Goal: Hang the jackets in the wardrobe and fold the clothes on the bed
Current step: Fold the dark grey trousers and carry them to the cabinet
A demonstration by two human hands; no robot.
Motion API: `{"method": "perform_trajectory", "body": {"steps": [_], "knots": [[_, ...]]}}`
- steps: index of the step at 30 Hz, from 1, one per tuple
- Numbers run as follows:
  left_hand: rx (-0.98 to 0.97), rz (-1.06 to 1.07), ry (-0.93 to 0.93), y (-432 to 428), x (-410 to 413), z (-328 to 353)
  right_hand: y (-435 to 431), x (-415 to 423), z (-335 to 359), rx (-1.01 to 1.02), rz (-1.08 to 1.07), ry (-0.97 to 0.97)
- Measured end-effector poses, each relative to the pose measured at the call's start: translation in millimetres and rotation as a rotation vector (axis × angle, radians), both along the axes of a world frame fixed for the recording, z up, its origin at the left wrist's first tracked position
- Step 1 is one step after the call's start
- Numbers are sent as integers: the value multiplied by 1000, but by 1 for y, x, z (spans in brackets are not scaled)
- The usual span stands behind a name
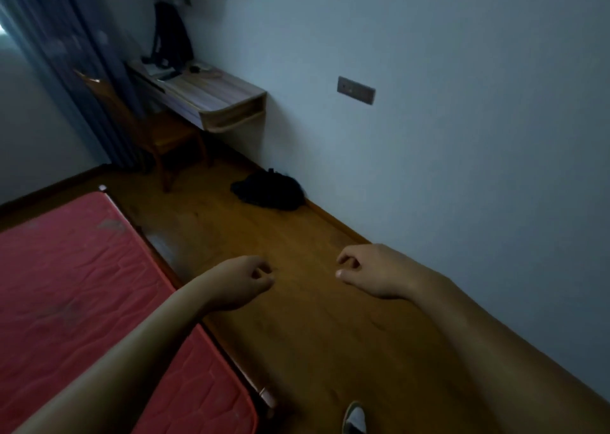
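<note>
My left hand (pixel 244 282) and right hand (pixel 369 273) hang over the floor (pixel 313 334), fingers loosely curled, holding nothing. The bed (pixel 66 285) lies under my left arm. A dark heap (pixel 269 191), possibly a jacket, sits against the wall (pixel 462 136).

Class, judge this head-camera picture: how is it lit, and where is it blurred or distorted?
Head view: dim, bluish light; the frame is tilted and wide-angle bent at the edges; the curtain is smeared by blur; the dark bundle on the floor loses all detail in shadow; left hand and right hand look soft.
</note>
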State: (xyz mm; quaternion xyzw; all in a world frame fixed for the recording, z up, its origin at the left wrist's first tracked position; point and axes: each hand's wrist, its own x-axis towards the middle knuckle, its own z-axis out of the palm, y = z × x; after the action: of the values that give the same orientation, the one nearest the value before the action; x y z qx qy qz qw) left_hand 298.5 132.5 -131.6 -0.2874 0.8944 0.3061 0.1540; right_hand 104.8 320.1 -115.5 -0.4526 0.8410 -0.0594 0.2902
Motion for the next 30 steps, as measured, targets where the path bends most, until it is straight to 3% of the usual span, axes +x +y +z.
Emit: {"method": "perform_trajectory", "body": {"steps": [4, 10, 30], "knots": [[2, 145, 14, -38, -57, 5, -68, -86, 5, -8, 122, -3], [-41, 360, 69, -118, -95, 11, -195, -150, 3, -9, 346, -33], [-130, 763, 72, -544, -127, 12, -734, -182, 6, -43, 722, -45]]}}
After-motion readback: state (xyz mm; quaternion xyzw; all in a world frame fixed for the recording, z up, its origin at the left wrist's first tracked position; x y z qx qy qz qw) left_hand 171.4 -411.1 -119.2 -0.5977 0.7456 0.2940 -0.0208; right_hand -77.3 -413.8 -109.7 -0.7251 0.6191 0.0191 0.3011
